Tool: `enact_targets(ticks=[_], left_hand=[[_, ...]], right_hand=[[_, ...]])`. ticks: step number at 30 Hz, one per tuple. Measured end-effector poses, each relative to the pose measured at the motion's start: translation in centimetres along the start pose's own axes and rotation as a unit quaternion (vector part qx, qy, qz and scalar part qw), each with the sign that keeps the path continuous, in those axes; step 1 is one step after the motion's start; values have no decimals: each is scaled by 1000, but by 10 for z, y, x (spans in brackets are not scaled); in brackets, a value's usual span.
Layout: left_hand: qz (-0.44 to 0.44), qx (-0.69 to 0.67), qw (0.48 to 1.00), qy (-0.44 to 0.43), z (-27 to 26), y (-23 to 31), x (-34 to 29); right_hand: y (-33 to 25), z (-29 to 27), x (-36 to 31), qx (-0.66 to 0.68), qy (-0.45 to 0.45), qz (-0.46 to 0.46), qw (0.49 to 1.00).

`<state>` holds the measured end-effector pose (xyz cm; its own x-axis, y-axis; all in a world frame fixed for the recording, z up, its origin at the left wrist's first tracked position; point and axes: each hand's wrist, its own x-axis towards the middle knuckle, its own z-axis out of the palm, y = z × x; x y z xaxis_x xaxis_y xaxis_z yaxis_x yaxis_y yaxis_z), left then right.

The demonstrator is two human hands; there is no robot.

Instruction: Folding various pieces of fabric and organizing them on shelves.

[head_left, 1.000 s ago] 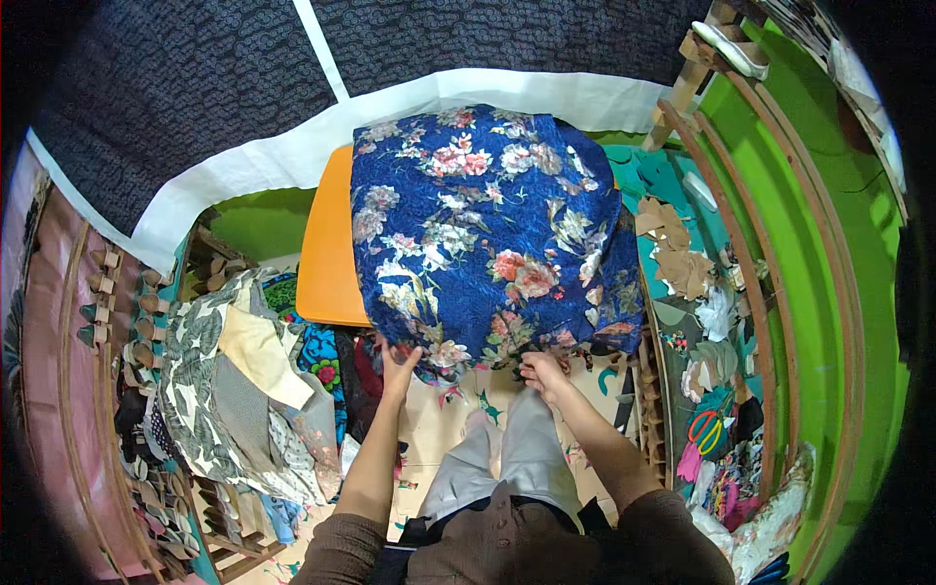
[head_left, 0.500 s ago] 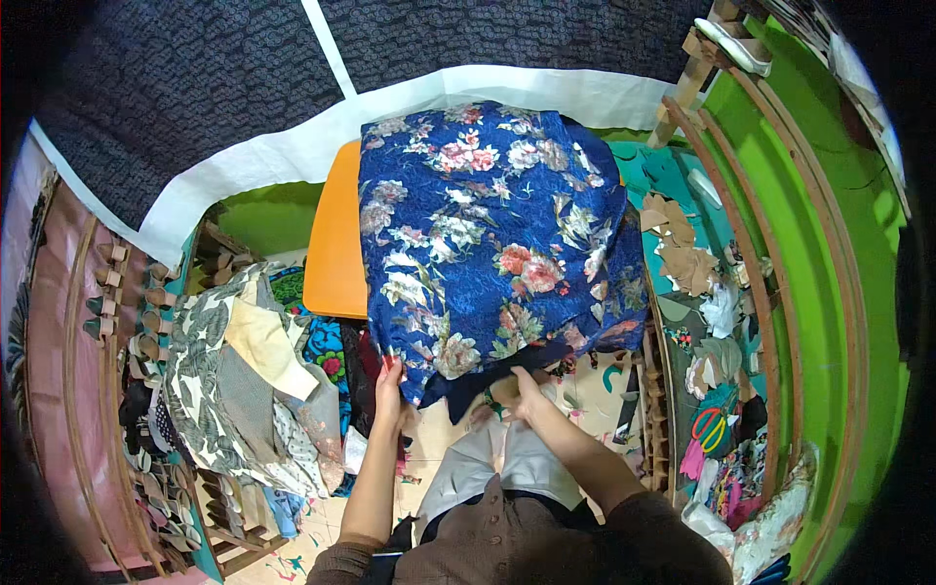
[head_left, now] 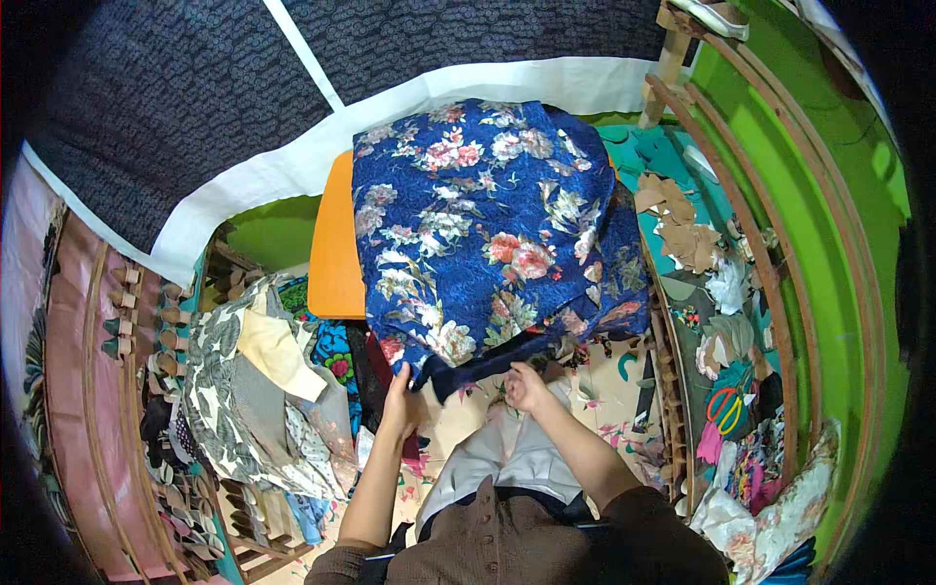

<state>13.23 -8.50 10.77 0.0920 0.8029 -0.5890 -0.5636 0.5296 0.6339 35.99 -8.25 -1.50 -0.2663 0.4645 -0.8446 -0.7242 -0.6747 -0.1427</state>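
Green wall [head_left: 278, 229] stands behind the blue cloth [head_left: 468, 214], which drapes over an orange surface [head_left: 334, 253]. Cloth seems soft, light, perhaps slippery, best taken by its near edge. Left hand [head_left: 398, 398] pinches its near left corner; right hand [head_left: 527, 388] curls at the edge, grip unclear.

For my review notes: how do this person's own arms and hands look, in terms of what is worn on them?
The left hand and right hand are bare, with no glove or watch to be seen. The left sleeve and right sleeve are dark brown, matching the buttoned shirt, and leave the forearms uncovered.
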Motion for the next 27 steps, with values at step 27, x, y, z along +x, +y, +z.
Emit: enact_targets(ticks=[27], left_hand=[[-64, -323, 908, -258, 100, 39, -10]], right_hand=[[37, 38, -9, 109, 27, 41, 993]])
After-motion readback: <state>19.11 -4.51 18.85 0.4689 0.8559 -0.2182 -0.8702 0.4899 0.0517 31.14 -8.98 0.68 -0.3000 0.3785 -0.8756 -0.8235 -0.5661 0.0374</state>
